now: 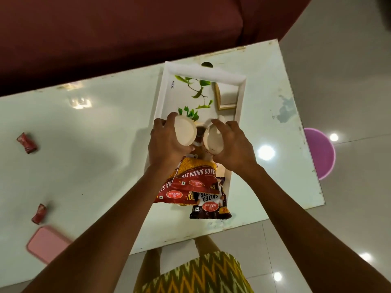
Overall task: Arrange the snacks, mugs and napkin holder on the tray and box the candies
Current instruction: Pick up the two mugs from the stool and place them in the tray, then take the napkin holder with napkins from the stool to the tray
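**A:** What writing can be read in the head view?

**B:** "ALOO BHUJIA SEV" and a Haldiram's logo are printed on the upper red packet (193, 180). The same logo and "10/-" are seen on a second red packet (172, 194) partly under it. "SALTED" and the logo are read on the dark packet (209, 205). All of it is upside down to the wearer. A small mark on the tray (164, 89) is too small to be read.

**A:** How are the task's things oriented and placed?

**B:** The tray's long axis runs away from the person, on the white table (105, 127). The packets are laid lengthwise at its near end, and the dark one overhangs the rim. Two mugs are held side by side above the tray's middle, tilted, with pale oval faces turned up to the camera. The left-hand mug (184, 133) is gripped by the left hand (163, 149), and the right-hand mug (212, 141) by the right hand (234, 149), with fingers curled round each.

**A:** And around them?

**B:** Two red-wrapped candies (27, 142) (39, 213) and a pink box (45, 243) are seen well apart on the left. A maroon sofa (127, 28) lies beyond the table, and a purple stool (320, 153) lies to the right. The tray's near half is hidden by the forearms.
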